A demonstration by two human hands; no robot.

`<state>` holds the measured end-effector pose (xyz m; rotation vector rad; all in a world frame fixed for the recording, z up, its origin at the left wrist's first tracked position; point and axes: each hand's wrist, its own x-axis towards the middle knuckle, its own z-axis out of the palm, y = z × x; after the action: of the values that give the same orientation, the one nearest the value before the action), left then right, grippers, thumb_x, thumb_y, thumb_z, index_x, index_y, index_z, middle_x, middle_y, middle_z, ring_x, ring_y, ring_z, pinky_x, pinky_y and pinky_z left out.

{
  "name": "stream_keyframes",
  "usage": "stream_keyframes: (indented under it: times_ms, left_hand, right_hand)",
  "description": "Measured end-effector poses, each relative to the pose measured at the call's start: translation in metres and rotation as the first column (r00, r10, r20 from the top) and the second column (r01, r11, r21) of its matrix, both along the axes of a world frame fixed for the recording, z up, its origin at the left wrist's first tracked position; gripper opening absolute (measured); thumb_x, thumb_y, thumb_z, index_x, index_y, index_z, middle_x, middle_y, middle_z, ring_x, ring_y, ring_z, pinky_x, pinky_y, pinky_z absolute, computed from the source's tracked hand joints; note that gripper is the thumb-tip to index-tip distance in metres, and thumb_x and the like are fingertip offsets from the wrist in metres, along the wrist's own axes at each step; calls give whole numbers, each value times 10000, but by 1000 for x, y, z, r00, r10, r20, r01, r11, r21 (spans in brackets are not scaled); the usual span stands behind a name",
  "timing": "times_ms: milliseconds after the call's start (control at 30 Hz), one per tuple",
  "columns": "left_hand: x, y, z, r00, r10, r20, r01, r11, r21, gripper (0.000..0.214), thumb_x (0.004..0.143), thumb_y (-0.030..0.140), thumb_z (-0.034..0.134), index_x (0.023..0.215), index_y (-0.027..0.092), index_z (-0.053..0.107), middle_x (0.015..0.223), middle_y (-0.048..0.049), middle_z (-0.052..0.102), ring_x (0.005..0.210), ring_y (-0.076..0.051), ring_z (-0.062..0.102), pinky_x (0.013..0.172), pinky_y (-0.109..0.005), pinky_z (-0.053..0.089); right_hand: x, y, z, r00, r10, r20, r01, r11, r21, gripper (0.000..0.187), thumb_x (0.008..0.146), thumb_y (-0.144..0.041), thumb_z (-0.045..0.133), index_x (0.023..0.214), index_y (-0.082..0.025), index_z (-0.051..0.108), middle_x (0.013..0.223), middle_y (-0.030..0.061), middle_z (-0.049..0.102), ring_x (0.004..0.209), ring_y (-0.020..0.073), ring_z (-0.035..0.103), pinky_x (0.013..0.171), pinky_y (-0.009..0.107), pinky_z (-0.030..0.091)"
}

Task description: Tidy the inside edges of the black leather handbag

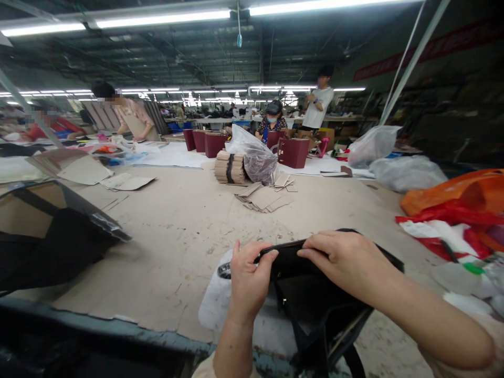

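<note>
A black bag [311, 294] lies tilted at the table's near edge, its opening toward me. My left hand [251, 273] pinches the left end of its upper rim between thumb and fingers. Further right along the same rim, my right hand [338, 257] grips the edge, thumb on the inside. Small metal bits show inside the bag, and a strap hangs at its lower end. Under the bag and my left wrist is a white sheet [212, 304]. Beside my left hand lies a small dark object with pale lettering [224, 270], partly covered.
Another black bag with a tan inside [43, 226] stands at left. A strapped stack of cardboard pieces [230, 168], loose pieces [263, 198] and maroon bags [293, 152] lie ahead. Plastic bags [457, 199] crowd the right side. Several people work beyond the table.
</note>
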<state>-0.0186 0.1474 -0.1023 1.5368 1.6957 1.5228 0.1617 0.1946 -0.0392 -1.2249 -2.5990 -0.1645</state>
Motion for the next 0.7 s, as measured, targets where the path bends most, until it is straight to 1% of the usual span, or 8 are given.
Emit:
stream_keyframes:
  times_ms: [167,300,467,700]
  left_hand:
    - [0,0,-1,1000,-7,-4,7,1000,-2,106,781,256,584,750,245,684,747,37,700,726,-156,624,1137,-535,125]
    - [-1,0,-2,1000,-5,0,5,1000,4,99,780,256,591,750,242,685,741,34,696,719,-157,620,1135,-533,125]
    - [-1,0,-3,1000,-19,-1,19,1000,-4,97,786,258,589,749,248,678,736,47,685,723,-148,613,1137,-520,112]
    - [-1,-1,-1,999,-28,-28,28,1000,-8,112,790,264,577,750,239,679,755,37,697,721,-151,620,1136,-524,121]
  right_hand:
    - [-4,3,1,997,-71,11,71,997,21,223,856,-365,561,700,-245,666,676,-18,687,629,152,618,565,277,343]
    - [-8,3,2,990,-138,21,138,990,19,239,852,-388,553,700,-253,678,655,-12,691,619,161,622,561,282,340]
    - [-10,3,4,986,-158,55,158,987,14,260,861,-398,533,703,-251,676,661,-2,694,630,174,626,564,290,337]
    - [-12,3,3,982,-177,58,177,984,7,270,860,-400,523,694,-250,672,665,1,696,637,181,630,559,297,332]
